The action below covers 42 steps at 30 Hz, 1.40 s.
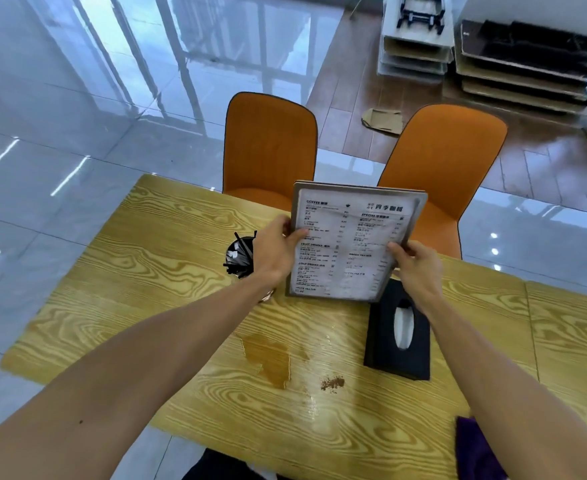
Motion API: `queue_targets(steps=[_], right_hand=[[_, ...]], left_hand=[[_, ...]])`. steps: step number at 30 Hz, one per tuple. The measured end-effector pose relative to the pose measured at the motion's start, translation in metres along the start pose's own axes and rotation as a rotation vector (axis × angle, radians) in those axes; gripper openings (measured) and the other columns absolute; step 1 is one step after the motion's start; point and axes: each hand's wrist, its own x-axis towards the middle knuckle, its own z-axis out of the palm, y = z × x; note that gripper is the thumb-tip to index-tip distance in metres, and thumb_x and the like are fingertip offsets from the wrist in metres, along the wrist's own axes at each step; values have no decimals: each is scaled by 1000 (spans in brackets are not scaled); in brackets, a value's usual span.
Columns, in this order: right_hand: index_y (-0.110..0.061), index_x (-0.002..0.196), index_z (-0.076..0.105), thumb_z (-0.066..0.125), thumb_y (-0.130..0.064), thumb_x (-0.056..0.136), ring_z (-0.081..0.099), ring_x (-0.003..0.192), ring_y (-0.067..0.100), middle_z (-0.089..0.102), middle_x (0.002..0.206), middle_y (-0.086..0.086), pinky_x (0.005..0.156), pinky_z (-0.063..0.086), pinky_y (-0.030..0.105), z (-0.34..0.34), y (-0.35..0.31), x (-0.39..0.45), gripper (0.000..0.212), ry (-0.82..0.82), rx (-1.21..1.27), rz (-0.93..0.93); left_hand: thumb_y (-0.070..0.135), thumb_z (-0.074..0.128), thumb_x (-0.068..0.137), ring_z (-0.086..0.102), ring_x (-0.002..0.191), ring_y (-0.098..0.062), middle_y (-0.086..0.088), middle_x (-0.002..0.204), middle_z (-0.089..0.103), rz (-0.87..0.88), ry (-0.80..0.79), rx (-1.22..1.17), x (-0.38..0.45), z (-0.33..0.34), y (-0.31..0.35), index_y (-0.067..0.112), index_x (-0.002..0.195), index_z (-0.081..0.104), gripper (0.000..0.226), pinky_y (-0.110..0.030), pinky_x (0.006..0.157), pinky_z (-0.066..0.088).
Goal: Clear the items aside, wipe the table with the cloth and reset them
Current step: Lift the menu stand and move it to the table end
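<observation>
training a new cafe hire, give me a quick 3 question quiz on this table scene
1. True or false: both hands hold the menu up off the table.
2. Which item lies just below the right hand? A) tissue box B) straw holder C) cloth
3. Fill in: a brown liquid spill sits on the near part of the table, with a small patch of brown ______ to its right.

Key
1. True: the left hand grips the menu's left edge, the right hand its lower right edge.
2. A: the black tissue box.
3. Powder.
</observation>
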Motion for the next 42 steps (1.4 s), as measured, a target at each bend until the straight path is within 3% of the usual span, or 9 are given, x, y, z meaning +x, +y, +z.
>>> queue_targets(steps=[5,11,14,17,21,25,32,38,42], right_hand=[[-33,87,71,69,-39,95,73,96,24,76,101,-7,83,61,57,-1,-56,26,10,85,-3,-109],[-15,88,72,70,-33,94,73,94,30,77,99,3,82,61,57,26,-126,45,19,183,0,-222],[-6,93,71,71,-33,95,72,94,34,77,98,8,81,60,58,57,-156,48,27,186,-8,-270],[-4,96,72,70,-31,97,71,94,35,76,99,11,81,58,59,104,-181,51,27,136,-17,-312],[-8,106,73,69,-26,99,70,102,38,74,104,6,90,57,59,188,-203,53,19,-15,53,-274],[-7,91,73,72,-22,97,69,97,41,76,97,11,85,58,61,282,-212,46,16,-123,141,-182],[-10,88,76,75,-29,93,71,98,42,78,98,12,84,56,67,410,-214,38,19,-337,93,-123],[-33,84,79,75,-25,94,76,93,22,79,89,-18,84,61,56,474,-221,35,13,-456,38,-139],[-25,102,81,74,-22,94,75,93,11,78,95,-19,86,63,47,500,-228,38,10,-484,27,-134]], left_hand=[[30,72,91,61,78,1,17,87,64,130,-1,-105,35,-26,24,20,91,59,16,-7,59,49],[28,72,92,68,85,-5,10,95,70,204,32,-200,85,-76,36,15,95,61,18,-18,69,58],[28,74,91,67,78,2,16,88,67,217,70,-211,106,-110,28,19,88,58,19,-11,63,54],[27,75,89,64,73,11,16,83,66,206,126,-222,120,-152,5,18,86,58,20,-7,60,50],[30,76,88,63,70,5,11,80,66,148,219,-172,132,-216,-46,19,82,60,20,-8,58,46],[29,77,87,66,78,-8,5,86,70,52,279,-124,137,-274,-107,13,88,64,20,-16,65,52],[30,79,85,63,71,4,12,80,69,-114,406,-85,130,-352,-198,22,79,62,20,-9,61,46],[25,78,87,63,72,6,11,82,69,-221,476,-97,123,-379,-243,19,82,63,16,-9,62,48],[22,77,87,63,72,8,11,82,68,-269,511,-99,123,-387,-260,14,86,64,16,-8,61,48]])
